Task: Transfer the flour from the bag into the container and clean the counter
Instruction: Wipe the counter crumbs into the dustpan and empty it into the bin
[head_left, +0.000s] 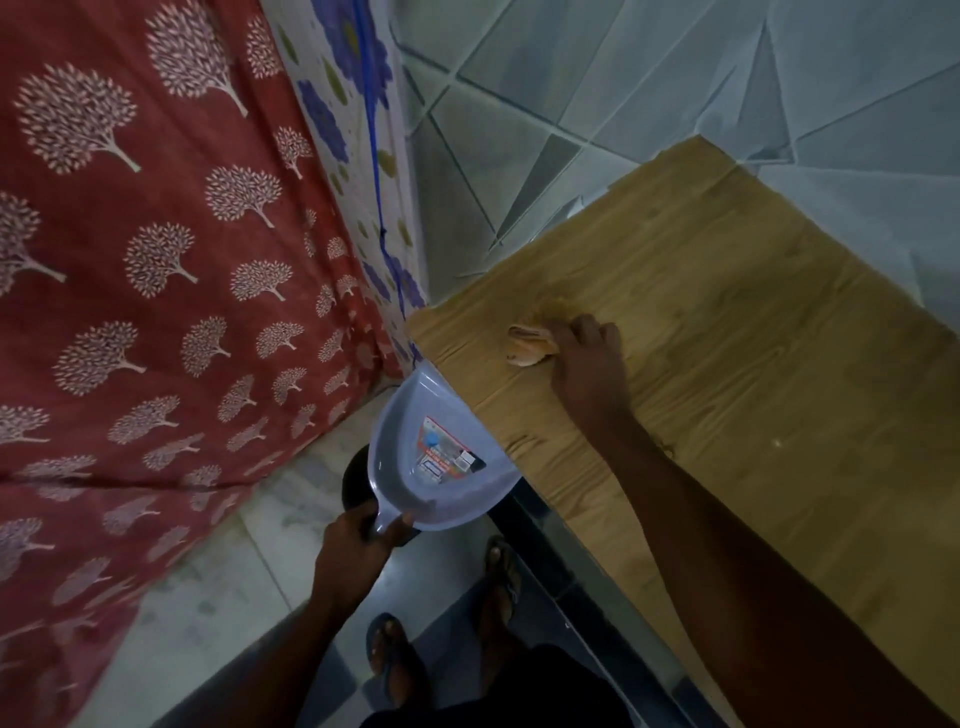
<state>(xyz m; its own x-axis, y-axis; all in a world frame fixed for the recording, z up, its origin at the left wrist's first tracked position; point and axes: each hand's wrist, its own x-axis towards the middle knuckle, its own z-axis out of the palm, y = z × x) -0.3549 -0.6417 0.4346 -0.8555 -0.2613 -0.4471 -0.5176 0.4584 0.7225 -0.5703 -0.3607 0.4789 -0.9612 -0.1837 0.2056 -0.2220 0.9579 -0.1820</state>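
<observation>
The counter (727, 374) has a wood-grain top and fills the right side of the head view. My right hand (584, 358) grips a bunched orange-tan cloth (530, 340) and presses it on the counter near the left edge. A blurred smear of the same colour lies just above the cloth. Below that edge, my left hand (358, 545) grips the handle of a pale blue plastic dustpan (441, 462). The pan's open mouth is tucked against the counter's edge, and a printed label shows inside it. No flour bag or container is in view.
A red curtain with white tree prints (156, 260) hangs at the left, with a floral cloth (353, 104) behind it. A grey tiled wall (675, 67) is beyond the counter. A dark round object (356, 480) stands on the floor under the dustpan, near my sandalled feet (395, 660).
</observation>
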